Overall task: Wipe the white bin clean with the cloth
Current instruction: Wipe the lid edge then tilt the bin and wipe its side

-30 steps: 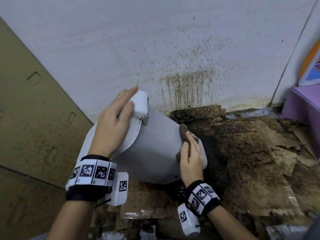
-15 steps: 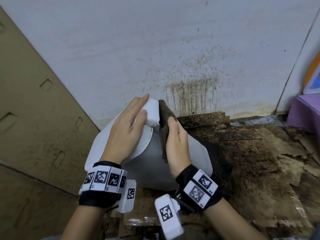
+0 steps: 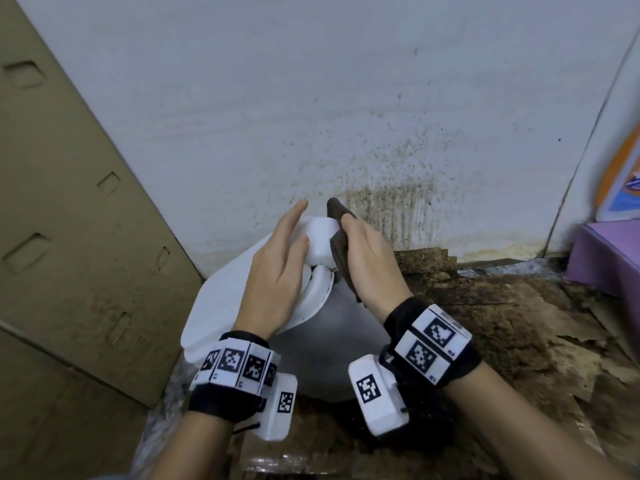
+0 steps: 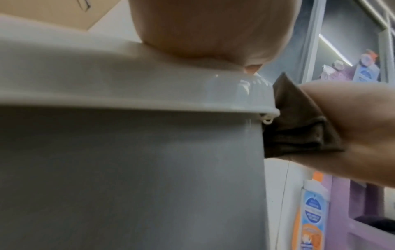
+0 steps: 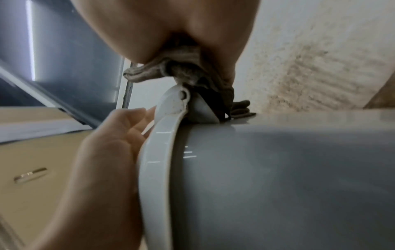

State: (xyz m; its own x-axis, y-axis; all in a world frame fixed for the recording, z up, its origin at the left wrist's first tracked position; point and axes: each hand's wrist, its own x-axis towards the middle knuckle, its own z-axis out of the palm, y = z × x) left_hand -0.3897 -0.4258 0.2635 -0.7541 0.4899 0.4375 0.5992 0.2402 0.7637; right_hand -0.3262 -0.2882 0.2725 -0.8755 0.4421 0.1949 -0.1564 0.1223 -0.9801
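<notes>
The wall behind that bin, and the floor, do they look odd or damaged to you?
Yes. The wall carries a brown streaked stain with dark specks spattered above it, just behind the tilted bin. The floor there is covered in dark, torn, grimy cardboard. The right hand presses the cloth by the bin's hinge.

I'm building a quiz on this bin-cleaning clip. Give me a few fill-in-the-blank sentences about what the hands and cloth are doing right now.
1. The brown cloth is held in the person's ____ hand.
2. The left hand rests on the white bin's ____.
3. The cloth is pressed against the bin near the lid's ____.
4. Behind the bin, the wall is stained with dark ____.

Missing words: right; lid; hinge; splatter
</notes>
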